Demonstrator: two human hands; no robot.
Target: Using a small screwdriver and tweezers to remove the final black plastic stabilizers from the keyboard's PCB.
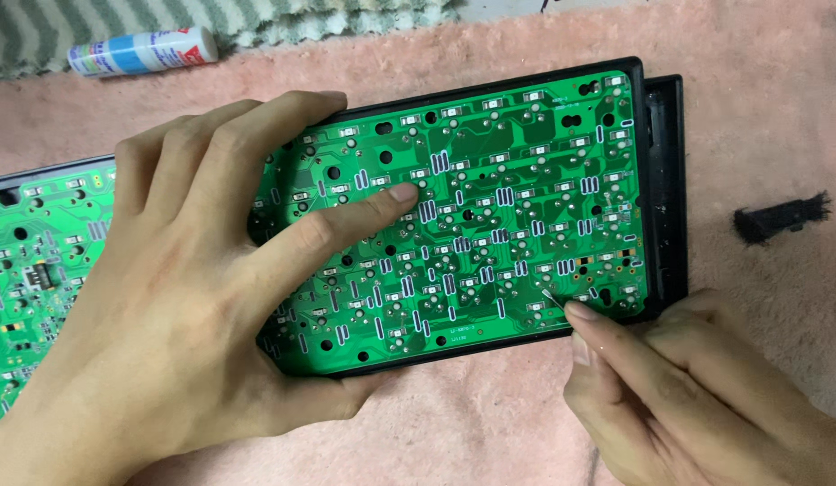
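Observation:
A long green circuit board lies in a black plastic frame on a pink cloth. My left hand grips the board's middle, thumb pressed flat on the green face and fingers curled over the far edge. My right hand is at the lower right, pinching a thin metal pin whose tip touches the board near its front edge. The left part of the board runs out past my left wrist.
A white and blue tube lies at the back left beside a grey-striped towel. A small black brush rests on the pink cloth to the right of the frame.

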